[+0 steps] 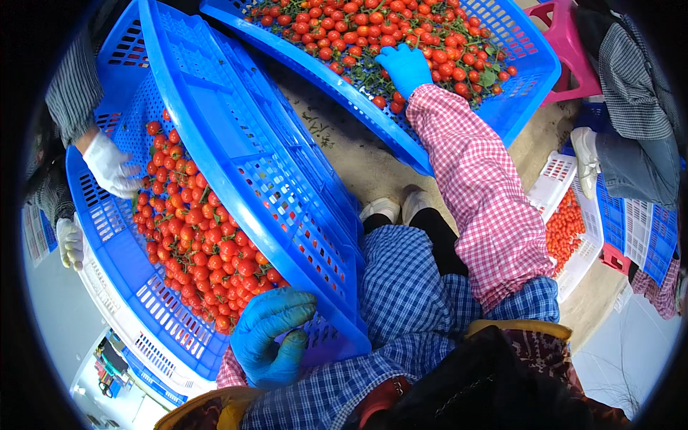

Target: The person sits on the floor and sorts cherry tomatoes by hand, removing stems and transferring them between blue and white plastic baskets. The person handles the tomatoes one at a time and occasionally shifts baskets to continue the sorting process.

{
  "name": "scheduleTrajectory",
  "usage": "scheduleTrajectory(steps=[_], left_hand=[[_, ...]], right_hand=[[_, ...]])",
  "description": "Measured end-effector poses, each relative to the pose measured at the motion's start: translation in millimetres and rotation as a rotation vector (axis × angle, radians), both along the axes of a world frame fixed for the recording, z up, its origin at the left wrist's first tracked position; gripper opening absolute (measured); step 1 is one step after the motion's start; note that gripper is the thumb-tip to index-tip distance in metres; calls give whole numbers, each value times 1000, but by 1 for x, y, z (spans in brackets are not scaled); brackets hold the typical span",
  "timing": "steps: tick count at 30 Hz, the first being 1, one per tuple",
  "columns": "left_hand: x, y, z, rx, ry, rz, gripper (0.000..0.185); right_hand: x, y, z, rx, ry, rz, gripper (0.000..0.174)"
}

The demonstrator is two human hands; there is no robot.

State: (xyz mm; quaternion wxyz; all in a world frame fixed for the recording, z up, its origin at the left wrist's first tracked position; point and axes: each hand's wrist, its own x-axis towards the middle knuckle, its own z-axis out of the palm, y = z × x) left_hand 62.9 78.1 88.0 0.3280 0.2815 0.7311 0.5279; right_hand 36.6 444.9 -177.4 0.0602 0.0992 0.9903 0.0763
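Note:
My right hand (406, 69), in a blue glove, reaches into a blue plastic crate (529, 102) of red cherry tomatoes (371, 27) with green stems among them. Its fingertips are down among the fruit, so whether they grip one is hidden. My left hand (271, 338), also blue-gloved, is at the near corner of a second blue crate (215, 145). Its fingers are curled, with a gap to the thumb, and nothing shows between them. Cherry tomatoes (209, 242) are heaped in this crate beside my left hand.
Another person's white-gloved hand (110, 166) touches the tomatoes at left; a second white-gloved hand (70, 244) is outside the crate. At right are a pink stool (570, 51), a person's leg (637, 166) and a white crate (591, 236) of small tomatoes. Stem scraps (317, 129) litter the floor.

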Motion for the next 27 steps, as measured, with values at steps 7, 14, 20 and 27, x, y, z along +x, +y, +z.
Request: scheduleTrajectory(steps=[7, 14, 20, 27], left_hand=[[3, 4, -3, 54, -16, 65, 20], [6, 3, -5, 66, -63, 103, 19], [5, 3, -5, 52, -66, 91, 19], [2, 6, -2, 41, -61, 69, 22]], right_hand=[[6, 22, 0, -442, 69, -190, 25], [25, 77, 20, -1362, 396, -554, 27], [12, 46, 15, -358, 316, -157, 26], [-2, 6, -4, -432, -13, -168, 29]])
